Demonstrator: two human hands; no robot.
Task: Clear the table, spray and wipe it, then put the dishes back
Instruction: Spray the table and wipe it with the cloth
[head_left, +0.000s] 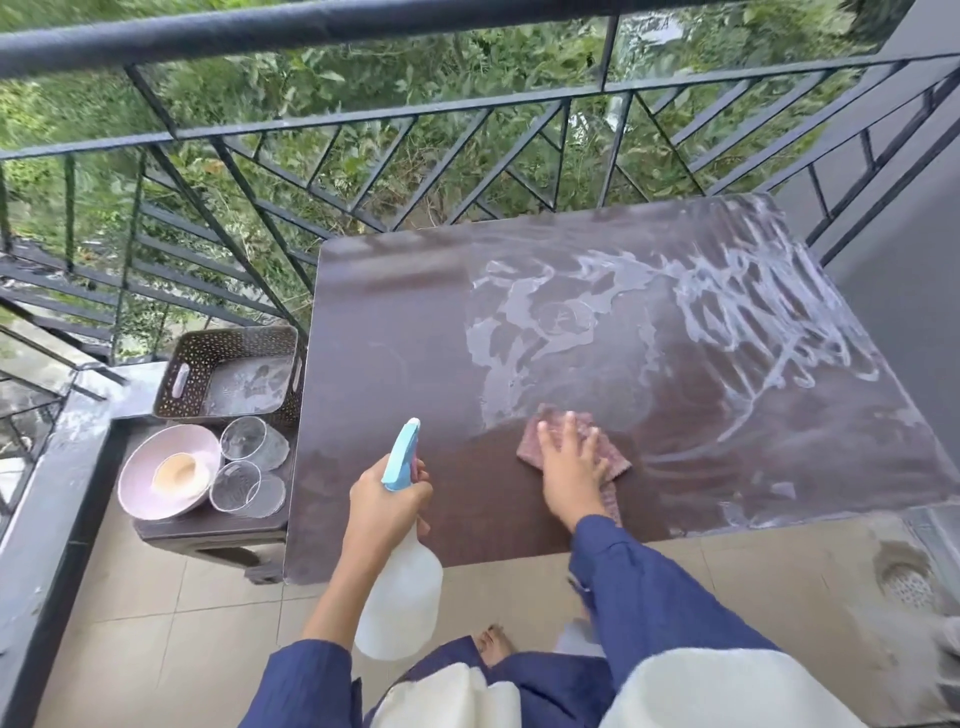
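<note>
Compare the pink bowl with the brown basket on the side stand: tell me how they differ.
The pink bowl is round, smooth-walled and pale; the brown basket is rectangular, dark and perforated, with handle slots. The bowl holds a smaller tan bowl; the basket holds no dishes, only whitish smears on its floor. The bowl sits nearer the person, the basket nearer the railing. Both rest left of the table.

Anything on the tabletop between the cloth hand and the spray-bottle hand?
Head view: nothing, only bare, dark brown tabletop between the right hand on the pink cloth and the left hand holding the blue-nozzled spray bottle.
</note>
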